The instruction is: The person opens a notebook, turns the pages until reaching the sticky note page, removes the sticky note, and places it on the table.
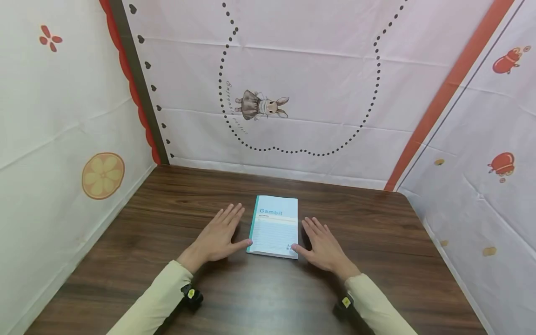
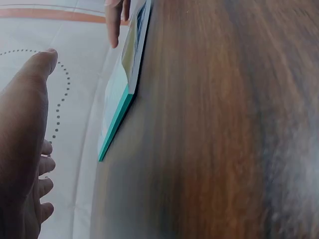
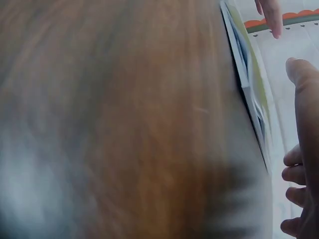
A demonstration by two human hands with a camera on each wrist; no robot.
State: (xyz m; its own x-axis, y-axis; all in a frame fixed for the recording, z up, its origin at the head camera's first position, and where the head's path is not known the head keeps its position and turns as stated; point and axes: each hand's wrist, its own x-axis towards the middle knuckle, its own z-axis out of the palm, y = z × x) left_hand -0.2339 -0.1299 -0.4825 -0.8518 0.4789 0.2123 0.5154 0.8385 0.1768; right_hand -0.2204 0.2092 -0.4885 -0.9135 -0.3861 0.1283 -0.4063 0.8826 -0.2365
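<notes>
A light blue notebook with "Gambit" on its cover lies closed on the dark wooden table, its teal spine toward the left. My left hand is beside that spine, palm down with straight fingers, the thumb tip at the lower left edge. On the other side my right hand is spread too, its thumb overlapping the lower right corner in the head view. In the left wrist view the notebook's teal spine shows near the left thumb. The right wrist view shows the page edges, slightly fanned.
The brown wood-grain table meets a white printed cloth at the back, with more cloth along both sides. A dark wrist device sits at the left cuff, another at the right.
</notes>
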